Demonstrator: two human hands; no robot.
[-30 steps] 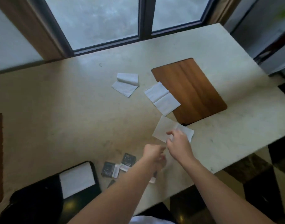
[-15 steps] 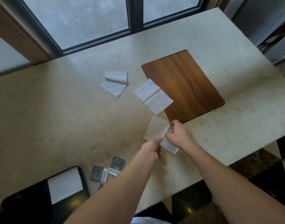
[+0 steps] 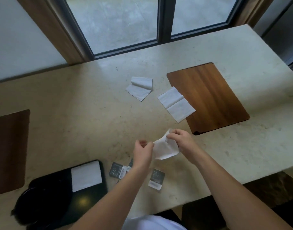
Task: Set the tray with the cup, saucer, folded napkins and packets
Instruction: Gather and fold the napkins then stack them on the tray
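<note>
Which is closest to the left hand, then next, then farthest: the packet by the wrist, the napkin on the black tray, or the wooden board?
Measured from the left hand:
1. The packet, just below and left of the hand on the table.
2. The napkin on the black tray, farther down to the left.
3. The wooden board, far off to the upper right.

Two bare forearms are seen reaching in from the lower edge, uncovered from wrist to elbow; no sleeves, watch, rings or bracelets can be made out. The left hand [image 3: 141, 152] and right hand [image 3: 181, 141] are ungloved. A white garment [image 3: 152, 223] is glimpsed at the bottom edge, between the arms.
</note>
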